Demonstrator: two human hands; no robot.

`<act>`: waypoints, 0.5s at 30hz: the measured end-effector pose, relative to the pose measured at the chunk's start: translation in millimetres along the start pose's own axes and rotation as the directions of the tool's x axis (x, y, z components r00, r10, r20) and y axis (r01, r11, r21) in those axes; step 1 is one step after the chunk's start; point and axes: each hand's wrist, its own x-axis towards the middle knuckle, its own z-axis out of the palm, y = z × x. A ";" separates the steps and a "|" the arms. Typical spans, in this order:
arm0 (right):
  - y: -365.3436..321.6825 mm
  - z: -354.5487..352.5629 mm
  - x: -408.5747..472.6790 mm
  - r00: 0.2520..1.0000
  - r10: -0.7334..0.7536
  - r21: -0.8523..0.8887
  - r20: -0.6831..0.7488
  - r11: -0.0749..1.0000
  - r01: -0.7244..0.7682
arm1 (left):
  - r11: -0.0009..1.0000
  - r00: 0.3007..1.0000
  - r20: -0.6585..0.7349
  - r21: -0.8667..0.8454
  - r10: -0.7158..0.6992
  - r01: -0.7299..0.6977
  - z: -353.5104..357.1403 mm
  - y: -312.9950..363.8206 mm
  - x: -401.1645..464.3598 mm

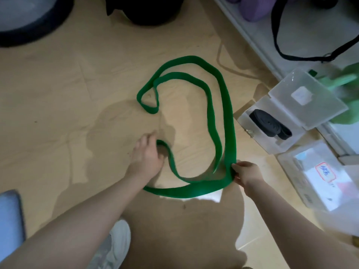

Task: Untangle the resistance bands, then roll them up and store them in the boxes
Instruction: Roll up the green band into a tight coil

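Nearest the camera, a pale sneaker (116, 247) stands on the wooden floor (58, 94) at the bottom edge, between the person's two bare forearms. Just beyond it the green resistance band (227, 113) lies spread on the floor as a long, doubled loop; its far end folds back toward the left, its long strands run down the right side, and its near stretch curves across in front of the person. Pressed down near the middle of the floor, the left hand (147, 154) has its fingers curled over one end of the band, though how firmly it grips cannot be told. To the right, the right hand (245, 172) pinches the band at the bend where the strands gather, fingers closed around it. Beside the band, toward the floor's right edge, an open clear plastic box (272, 133) holds a rolled black band (269, 123), with its lid (308, 96) tilted back. Nearer the camera sits a second clear box (318, 175), closed, carrying a red-outlined label. A black strap (279, 47) lies on a white shelf (258, 30) at the upper right, and dark round objects sit along the far edge.
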 end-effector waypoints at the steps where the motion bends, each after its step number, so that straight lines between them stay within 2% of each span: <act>1: -3.4 0.1 -2.2 1.000 -0.020 -0.023 -0.010 1.000 0.020 | 0.984 0.984 -0.009 -0.001 0.179 -0.179 2.4 13.5 3.1; 2: -6.5 0.8 -4.3 0.999 -0.033 -0.016 -0.001 0.999 0.033 | 0.947 0.945 0.065 -0.006 0.321 -0.321 5.1 27.6 6.1; 3: -9.6 2.5 -7.4 0.999 -0.040 0.017 0.023 0.999 0.040 | 0.913 0.891 0.210 -0.018 0.402 -0.408 9.3 40.4 9.0; 5: -11.1 3.7 -8.8 0.997 -0.062 0.049 0.055 0.997 0.059 | 0.842 0.734 0.527 0.062 0.429 -0.537 23.0 60.4 11.5; 6: -9.4 2.1 -6.5 0.995 -0.087 0.021 0.037 0.996 0.087 | 0.775 0.665 0.617 0.137 0.421 -0.617 31.0 66.2 9.8; 7: -8.0 -0.7 -3.6 0.992 -0.125 -0.042 -0.003 0.991 0.125 | 0.706 0.627 0.659 0.201 0.415 -0.679 37.1 69.7 7.6; 9: -4.2 -12.0 1.9 0.971 -0.224 -0.248 -0.081 0.948 0.198 | 0.639 0.599 0.694 0.258 0.399 -0.725 44.6 66.6 4.9; 11: 1.3 -23.6 5.9 0.950 -0.288 -0.501 -0.121 0.844 0.193 | 0.632 0.573 0.702 0.225 0.422 -0.741 43.7 56.8 6.1; 13: 4.1 -26.6 5.3 0.941 -0.304 -0.693 -0.150 0.711 0.119 | 0.723 0.583 0.673 0.103 0.455 -0.683 32.2 47.4 9.9; 15: -2.3 -15.1 1.8 0.903 -0.397 -0.810 -0.162 0.577 0.108 | 0.855 0.648 0.623 -0.066 0.438 -0.515 12.2 40.5 20.0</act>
